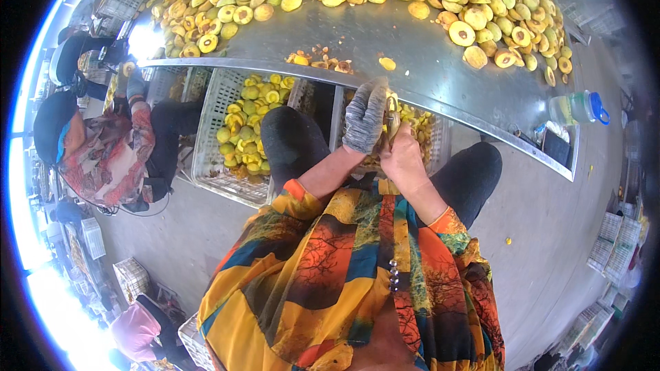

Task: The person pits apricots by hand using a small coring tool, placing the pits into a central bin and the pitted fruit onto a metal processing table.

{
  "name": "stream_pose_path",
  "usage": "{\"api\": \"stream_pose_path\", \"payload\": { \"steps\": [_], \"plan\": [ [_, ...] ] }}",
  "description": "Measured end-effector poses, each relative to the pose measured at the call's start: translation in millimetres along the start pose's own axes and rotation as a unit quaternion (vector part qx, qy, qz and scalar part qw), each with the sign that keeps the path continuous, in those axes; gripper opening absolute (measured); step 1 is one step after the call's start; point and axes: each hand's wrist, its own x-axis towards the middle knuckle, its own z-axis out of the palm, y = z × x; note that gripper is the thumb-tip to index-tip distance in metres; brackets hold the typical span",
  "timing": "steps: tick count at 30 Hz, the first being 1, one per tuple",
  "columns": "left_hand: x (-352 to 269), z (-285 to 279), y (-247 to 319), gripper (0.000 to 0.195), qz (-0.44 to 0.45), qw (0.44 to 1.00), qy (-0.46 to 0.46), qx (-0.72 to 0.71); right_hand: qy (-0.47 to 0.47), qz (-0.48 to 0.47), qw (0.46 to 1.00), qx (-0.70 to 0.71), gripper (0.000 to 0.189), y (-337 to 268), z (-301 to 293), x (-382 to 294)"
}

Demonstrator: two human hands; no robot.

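Note:
My left hand (363, 116), in a grey knitted glove, holds a piece of yellow fruit (390, 97) just below the metal table's edge. My bare right hand (405, 152) grips a small tool (394, 122) with a curved end against that fruit; its exact kind is hard to tell. Both hands are over a crate (439, 139) with yellow fruit pieces between my knees. Halved yellow-green fruits (461, 33), many with brown pits, lie heaped on the metal table (309, 26). Near its edge are brown scraps (322, 62) and one small yellow piece (387, 64).
A white plastic crate (234, 188) of cut fruit stands left of my knees. A co-worker (111, 149) sits at the left, handling fruit. A clear jug with a blue lid (577, 108) and a dark box (557, 148) are at the table's right end.

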Motion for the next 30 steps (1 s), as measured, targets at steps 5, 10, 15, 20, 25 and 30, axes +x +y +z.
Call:
{"api": "stream_pose_path", "payload": {
  "steps": [5,10,15,20,25,30],
  "plan": [
    [12,-17,-4,0.02,-0.122,0.991,-0.049,-0.013,-0.053,-0.02,0.998,0.011,0.027,-2,-9,-2],
    [13,-11,9,0.017,-0.144,0.989,0.013,-0.026,-0.053,-0.011,0.998,0.037,0.026,1,0,1],
    [6,-8,20,0.016,0.213,0.932,-0.004,0.294,-0.108,0.063,0.977,0.174,0.026,-7,-6,-1],
    [15,-25,-7,0.017,-0.152,0.983,-0.103,0.007,-0.092,-0.035,0.995,0.019,0.03,-4,-11,-8],
    [18,-19,4,0.019,-0.267,0.942,-0.004,-0.204,-0.057,-0.062,0.996,0.03,0.028,4,-12,2],
    [26,-12,-3,0.024,-0.058,0.997,-0.044,0.021,0.026,-0.07,0.993,0.095,0.025,-9,-7,14]
  ]
}}
